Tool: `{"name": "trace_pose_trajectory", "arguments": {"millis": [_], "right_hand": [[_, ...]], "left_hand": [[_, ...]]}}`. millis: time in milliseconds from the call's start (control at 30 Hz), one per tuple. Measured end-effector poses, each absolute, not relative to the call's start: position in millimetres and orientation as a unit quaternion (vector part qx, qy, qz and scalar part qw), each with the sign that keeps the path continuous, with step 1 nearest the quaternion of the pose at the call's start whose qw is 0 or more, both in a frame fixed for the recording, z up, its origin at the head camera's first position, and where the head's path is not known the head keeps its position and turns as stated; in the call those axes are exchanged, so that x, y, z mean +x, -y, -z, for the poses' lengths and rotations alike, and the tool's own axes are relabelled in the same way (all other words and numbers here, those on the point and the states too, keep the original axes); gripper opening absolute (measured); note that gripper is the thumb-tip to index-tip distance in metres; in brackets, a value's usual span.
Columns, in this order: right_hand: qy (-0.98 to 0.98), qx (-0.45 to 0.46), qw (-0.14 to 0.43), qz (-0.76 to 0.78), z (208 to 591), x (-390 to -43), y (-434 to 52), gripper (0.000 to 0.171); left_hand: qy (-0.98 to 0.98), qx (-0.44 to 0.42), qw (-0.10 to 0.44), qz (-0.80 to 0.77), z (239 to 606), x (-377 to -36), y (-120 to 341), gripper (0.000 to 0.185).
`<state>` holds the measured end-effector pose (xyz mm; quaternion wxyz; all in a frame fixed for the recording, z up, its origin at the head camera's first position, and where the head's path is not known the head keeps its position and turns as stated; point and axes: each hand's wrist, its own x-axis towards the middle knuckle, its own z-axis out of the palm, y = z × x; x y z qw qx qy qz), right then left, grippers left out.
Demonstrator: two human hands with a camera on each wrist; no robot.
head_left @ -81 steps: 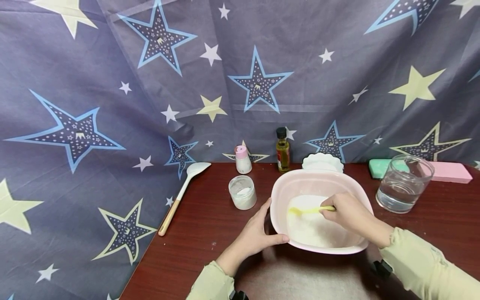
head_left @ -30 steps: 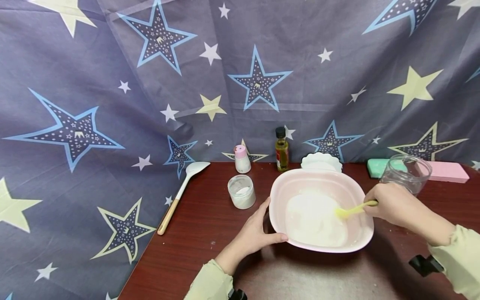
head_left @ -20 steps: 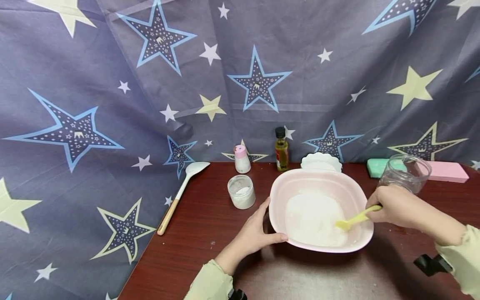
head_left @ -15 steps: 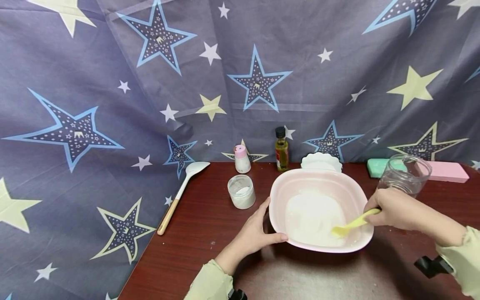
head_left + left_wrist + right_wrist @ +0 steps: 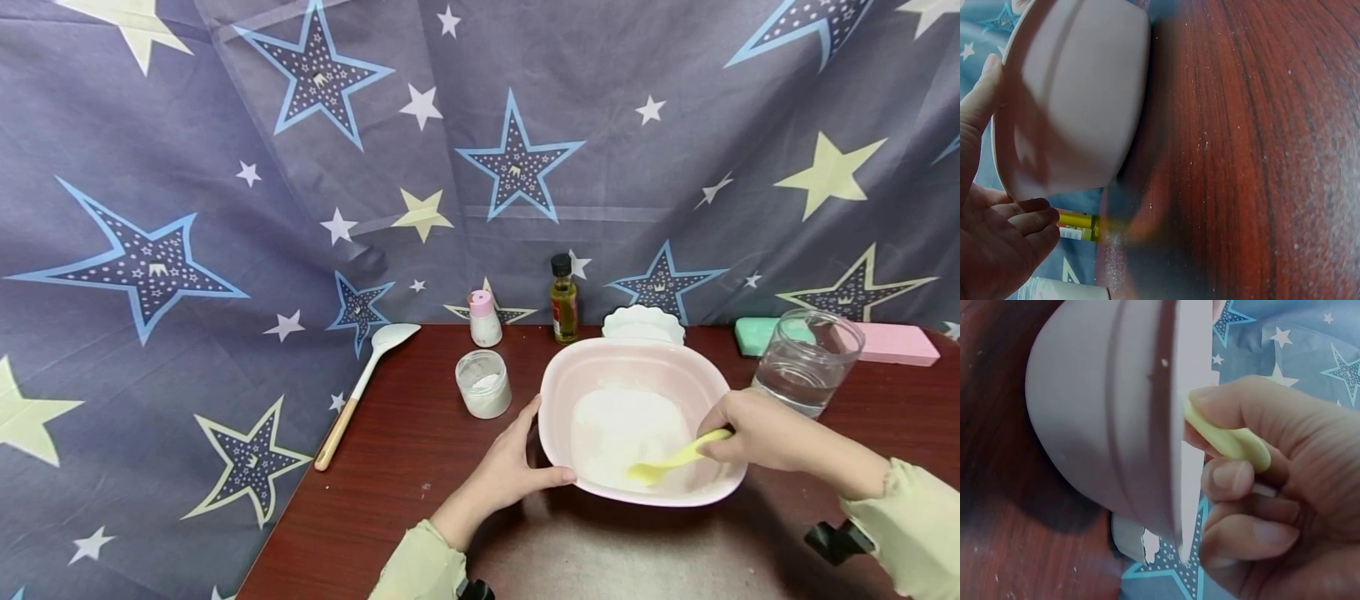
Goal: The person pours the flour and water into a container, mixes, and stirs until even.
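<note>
A pink bowl [image 5: 561, 379] holding white powder [image 5: 622, 429] sits on the dark red table [image 5: 390, 467]. My left hand [image 5: 517, 467] grips the bowl's near-left rim, thumb over the edge; in the left wrist view this hand [image 5: 991, 244] is against the bowl's wall [image 5: 1079, 100]. My right hand [image 5: 750, 429] pinches the handle of a yellow spoon [image 5: 671, 461], whose tip lies in the powder at the bowl's near side. The right wrist view shows the spoon handle [image 5: 1229, 440] between thumb and fingers of the right hand [image 5: 1272, 487], just over the bowl's rim [image 5: 1169, 425].
Behind the bowl stand a small jar of white powder [image 5: 484, 383], a pink-capped shaker [image 5: 485, 318], an oil bottle [image 5: 564, 300] and a white scalloped dish [image 5: 642, 323]. A glass jar of water [image 5: 806, 362] is at the right, green and pink blocks [image 5: 892, 343] behind it. A white ladle [image 5: 365, 387] leans left.
My right hand has swept the yellow spoon from the bowl's right side down toward its near edge and leftward. The left hand and bowl have stayed put.
</note>
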<state>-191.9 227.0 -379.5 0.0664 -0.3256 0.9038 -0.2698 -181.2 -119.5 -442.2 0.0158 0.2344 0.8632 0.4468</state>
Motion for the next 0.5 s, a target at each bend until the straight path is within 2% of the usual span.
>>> {"name": "trace_pose_trajectory", "arguments": {"millis": [500], "right_hand": [[-0.887,-0.341,0.026,0.309,393,-192,-199,0.01]], "left_hand": [[-0.861,0.239,0.005,-0.448,442,-181,119,0.107]]}}
